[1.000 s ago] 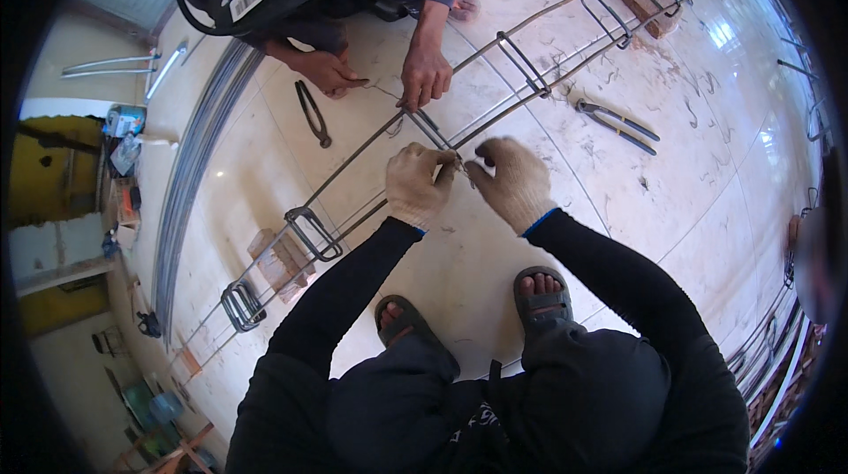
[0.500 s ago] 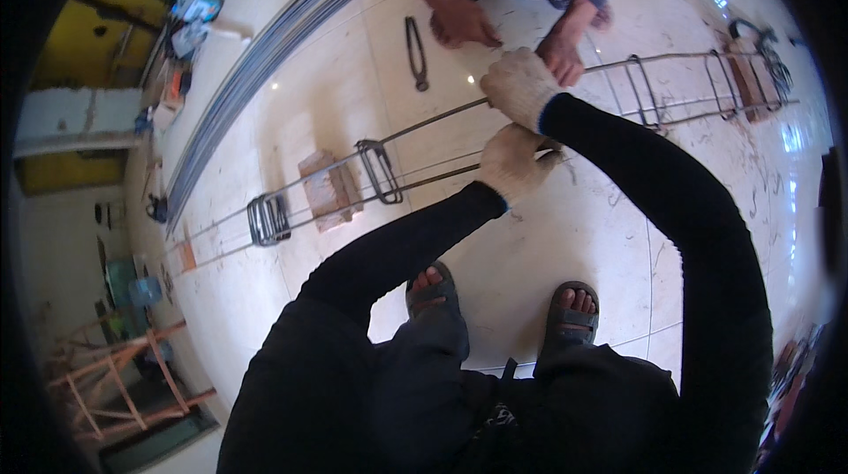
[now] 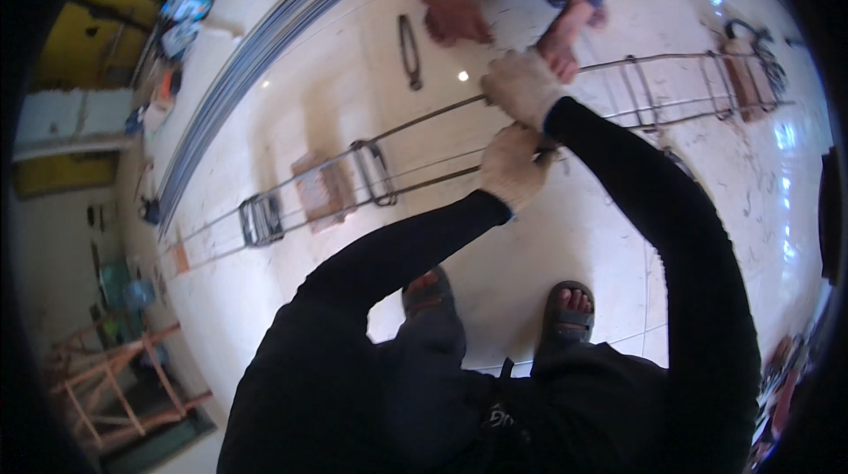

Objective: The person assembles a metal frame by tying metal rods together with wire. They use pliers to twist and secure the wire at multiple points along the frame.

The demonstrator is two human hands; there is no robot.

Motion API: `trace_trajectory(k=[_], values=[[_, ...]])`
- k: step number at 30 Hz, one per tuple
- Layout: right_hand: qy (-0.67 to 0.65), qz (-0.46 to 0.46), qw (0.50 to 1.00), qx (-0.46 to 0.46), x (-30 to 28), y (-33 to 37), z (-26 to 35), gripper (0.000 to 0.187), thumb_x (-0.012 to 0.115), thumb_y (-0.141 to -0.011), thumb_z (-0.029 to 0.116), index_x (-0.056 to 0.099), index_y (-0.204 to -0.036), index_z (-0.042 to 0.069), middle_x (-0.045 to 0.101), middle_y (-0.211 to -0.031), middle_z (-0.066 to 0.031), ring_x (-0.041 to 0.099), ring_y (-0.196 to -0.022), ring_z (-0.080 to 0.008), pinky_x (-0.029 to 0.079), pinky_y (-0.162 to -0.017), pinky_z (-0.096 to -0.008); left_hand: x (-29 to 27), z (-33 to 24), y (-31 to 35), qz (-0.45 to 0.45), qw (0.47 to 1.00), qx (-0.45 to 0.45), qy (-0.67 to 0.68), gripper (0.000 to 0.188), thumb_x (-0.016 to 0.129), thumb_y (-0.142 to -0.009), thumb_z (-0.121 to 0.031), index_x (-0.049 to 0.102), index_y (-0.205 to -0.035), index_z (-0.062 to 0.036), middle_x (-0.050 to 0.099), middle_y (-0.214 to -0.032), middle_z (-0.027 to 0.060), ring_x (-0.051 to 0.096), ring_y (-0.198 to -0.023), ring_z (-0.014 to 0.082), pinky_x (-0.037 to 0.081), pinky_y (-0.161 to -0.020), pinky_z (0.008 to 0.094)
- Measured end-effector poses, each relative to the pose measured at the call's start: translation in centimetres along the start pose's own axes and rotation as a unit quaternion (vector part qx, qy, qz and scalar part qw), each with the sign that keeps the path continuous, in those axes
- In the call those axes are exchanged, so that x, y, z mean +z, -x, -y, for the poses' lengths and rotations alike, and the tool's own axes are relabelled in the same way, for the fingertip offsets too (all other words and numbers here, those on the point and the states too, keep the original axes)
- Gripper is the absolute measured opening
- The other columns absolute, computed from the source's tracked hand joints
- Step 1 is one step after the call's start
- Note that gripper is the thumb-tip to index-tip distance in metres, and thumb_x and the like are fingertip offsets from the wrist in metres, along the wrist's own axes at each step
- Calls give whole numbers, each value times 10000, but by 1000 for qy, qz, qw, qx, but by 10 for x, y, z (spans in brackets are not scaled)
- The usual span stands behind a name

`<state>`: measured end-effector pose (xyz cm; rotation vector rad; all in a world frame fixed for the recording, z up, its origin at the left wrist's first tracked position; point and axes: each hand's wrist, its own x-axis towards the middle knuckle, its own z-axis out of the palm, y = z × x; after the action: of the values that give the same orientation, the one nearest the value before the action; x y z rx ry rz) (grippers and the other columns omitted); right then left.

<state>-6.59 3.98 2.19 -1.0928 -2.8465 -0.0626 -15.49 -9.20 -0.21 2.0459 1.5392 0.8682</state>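
Observation:
My left hand (image 3: 511,166), in a pale knit work glove, is closed at the lower bars of a long steel rebar frame (image 3: 433,175). A dark piece shows at its fingers, too hidden to name. Just above it, my right hand (image 3: 523,88), gloved alike, is wrapped round the frame's upper steel bar (image 3: 424,123). Across the frame crouches a co-worker; one bare hand (image 3: 558,52) is beside my right glove, the other (image 3: 458,19) hovers to its left. Rectangular wire stirrups (image 3: 374,174) hang on the bars, with a bunch (image 3: 261,219) farther left.
Bricks (image 3: 323,193) prop the frame at the left, and another brick (image 3: 747,81) does at the right end. Pincers (image 3: 409,52) lie on the tiled floor beyond it. A bundle of long rods (image 3: 252,59) runs along the far left. Wire scraps litter the right side.
Both my hands keep nearly the same place on the frame. My right forearm has shifted slightly left. The view has moved a little, and the co-worker's hands remain close by.

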Motion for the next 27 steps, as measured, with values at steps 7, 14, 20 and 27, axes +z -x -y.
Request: trace_trajectory(k=[7,14,20,27], values=[[-73,-19,997,-2,-15,6,-17,237,822,-875,358,818,-897,122,761,-931,-112,749,-993,-353,570,-858,-473,-4,4,2,13,999,39,-24,123,818,-884,-183,801,-1002,-150,729,-1038,137,697,-986,385,555,-882,518],[-308,-331,864,221,-50,91,22,132,790,-943,116,802,-1062,61,763,-1022,-145,744,-976,-340,586,-887,-443,-6,10,1,12,996,69,-49,139,820,-887,-179,789,-1021,-155,705,-990,140,692,-941,381,548,-830,525],[-268,-299,847,348,-29,168,48,364,686,-951,42,765,-1301,103,725,-952,-126,735,-913,-332,572,-802,-452,-1,10,2,2,998,63,-6,140,814,-883,-155,792,-1021,-160,690,-962,139,683,-942,380,543,-824,522],[-171,-48,958,223,-59,129,28,443,701,-913,135,797,-1317,289,725,-920,-92,740,-885,-344,584,-785,-484,-3,17,3,20,995,64,-70,133,801,-886,-140,797,-1018,-160,689,-961,126,680,-968,376,530,-831,517]])
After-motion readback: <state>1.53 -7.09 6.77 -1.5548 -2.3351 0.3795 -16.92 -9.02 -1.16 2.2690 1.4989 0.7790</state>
